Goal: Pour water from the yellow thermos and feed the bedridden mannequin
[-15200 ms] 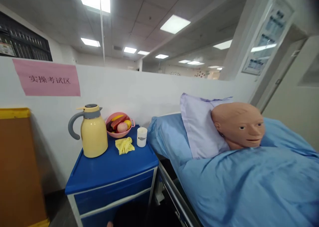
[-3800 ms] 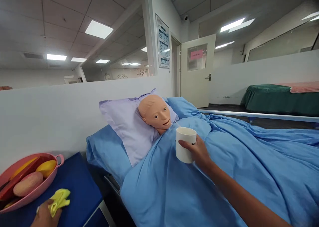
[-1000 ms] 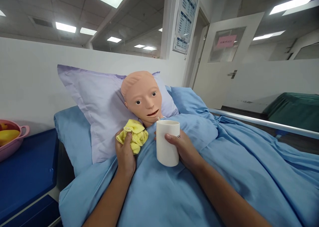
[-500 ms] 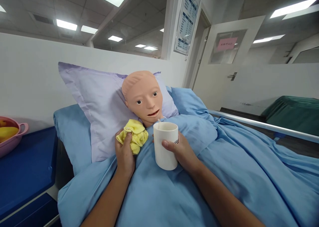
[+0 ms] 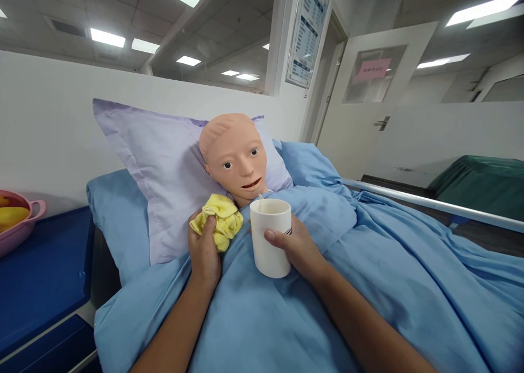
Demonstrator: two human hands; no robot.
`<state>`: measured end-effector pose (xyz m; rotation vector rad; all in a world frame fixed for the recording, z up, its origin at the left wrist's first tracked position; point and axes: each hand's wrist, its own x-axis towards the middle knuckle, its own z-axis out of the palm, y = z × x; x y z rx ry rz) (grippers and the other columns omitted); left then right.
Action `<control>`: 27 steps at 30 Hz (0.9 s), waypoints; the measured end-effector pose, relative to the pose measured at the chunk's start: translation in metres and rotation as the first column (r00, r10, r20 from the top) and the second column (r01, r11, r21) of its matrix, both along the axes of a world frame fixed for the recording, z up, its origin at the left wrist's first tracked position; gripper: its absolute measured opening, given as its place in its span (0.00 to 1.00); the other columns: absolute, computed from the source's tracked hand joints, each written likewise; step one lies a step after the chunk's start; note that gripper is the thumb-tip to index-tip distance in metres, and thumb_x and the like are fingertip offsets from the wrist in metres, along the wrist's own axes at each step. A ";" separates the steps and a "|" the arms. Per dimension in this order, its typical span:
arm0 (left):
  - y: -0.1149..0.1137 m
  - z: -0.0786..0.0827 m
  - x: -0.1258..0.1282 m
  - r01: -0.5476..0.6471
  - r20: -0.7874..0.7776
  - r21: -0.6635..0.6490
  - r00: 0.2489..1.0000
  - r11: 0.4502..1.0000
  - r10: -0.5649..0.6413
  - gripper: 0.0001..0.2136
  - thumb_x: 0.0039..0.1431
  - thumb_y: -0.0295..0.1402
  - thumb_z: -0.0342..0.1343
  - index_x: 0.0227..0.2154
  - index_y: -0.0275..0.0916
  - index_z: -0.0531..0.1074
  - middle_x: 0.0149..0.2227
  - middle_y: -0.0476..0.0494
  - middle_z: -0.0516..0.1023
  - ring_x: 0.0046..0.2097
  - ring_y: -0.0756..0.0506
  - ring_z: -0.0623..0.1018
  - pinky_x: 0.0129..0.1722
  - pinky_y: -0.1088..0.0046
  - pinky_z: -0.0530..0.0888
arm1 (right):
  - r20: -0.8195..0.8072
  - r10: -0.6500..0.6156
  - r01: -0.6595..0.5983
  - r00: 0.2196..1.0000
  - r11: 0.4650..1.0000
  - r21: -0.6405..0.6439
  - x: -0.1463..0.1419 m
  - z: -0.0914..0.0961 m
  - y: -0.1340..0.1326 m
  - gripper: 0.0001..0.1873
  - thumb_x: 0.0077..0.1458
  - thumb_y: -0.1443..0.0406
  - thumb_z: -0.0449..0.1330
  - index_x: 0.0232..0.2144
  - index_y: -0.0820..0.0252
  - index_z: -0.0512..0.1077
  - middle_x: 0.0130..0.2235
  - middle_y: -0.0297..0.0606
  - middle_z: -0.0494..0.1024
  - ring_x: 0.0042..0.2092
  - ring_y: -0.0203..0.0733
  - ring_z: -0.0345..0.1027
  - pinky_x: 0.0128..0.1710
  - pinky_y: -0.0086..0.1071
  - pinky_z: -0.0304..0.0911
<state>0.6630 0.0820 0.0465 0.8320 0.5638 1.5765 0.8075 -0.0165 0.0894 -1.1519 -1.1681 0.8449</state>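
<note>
A bunched yellow cloth (image 5: 223, 217) is gripped in my left hand (image 5: 204, 253), beside the manikin's neck. My right hand (image 5: 305, 247) is wrapped round a white mug (image 5: 268, 247), its thumb across the near side. The mug stands nearly upright over the blue quilt (image 5: 262, 324); a thin pale stick or straw (image 5: 261, 197) shows at its rim. Just beyond both hands lies the manikin's head (image 5: 235, 154), mouth slightly parted, resting on a lilac pillow (image 5: 164, 160). What the mug contains cannot be made out.
To the left, a pink basket (image 5: 20, 231) with yellow things in it stands on a blue bedside cabinet (image 5: 45, 274). A metal bed rail (image 5: 429, 206) runs along the right side. A white wall (image 5: 49, 127) closes off the bed's head end.
Both hands keep their hold on the cloth and the mug. The whole view has shifted very slightly; otherwise things look the same.
</note>
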 end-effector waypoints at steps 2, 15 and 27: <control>-0.001 0.000 0.000 0.000 -0.001 -0.002 1.000 1.000 0.000 0.21 0.53 0.42 0.65 0.48 0.40 0.70 0.42 0.46 0.78 0.43 0.46 0.79 0.45 0.67 0.76 | -0.003 -0.001 0.001 1.000 1.000 -0.003 0.000 0.001 0.000 0.31 0.44 0.48 0.71 0.46 0.57 0.71 0.40 0.39 0.78 0.38 0.47 0.72 0.37 0.38 0.68; -0.001 0.000 0.000 0.004 0.003 -0.005 1.000 1.000 -0.004 0.21 0.54 0.42 0.64 0.49 0.41 0.70 0.43 0.45 0.78 0.44 0.46 0.79 0.45 0.68 0.76 | 0.016 -0.013 0.013 1.000 1.000 0.017 0.002 -0.003 0.001 0.30 0.44 0.49 0.71 0.46 0.57 0.71 0.39 0.39 0.78 0.38 0.46 0.72 0.37 0.37 0.68; -0.016 0.023 0.002 -0.256 -0.186 0.104 0.944 0.961 0.272 0.29 0.55 0.45 0.63 0.58 0.45 0.64 0.54 0.40 0.74 0.50 0.44 0.77 0.45 0.68 0.77 | -0.004 -0.129 0.125 0.992 0.955 0.271 -0.002 -0.012 -0.004 0.32 0.44 0.49 0.70 0.48 0.56 0.70 0.40 0.41 0.80 0.40 0.49 0.73 0.40 0.41 0.69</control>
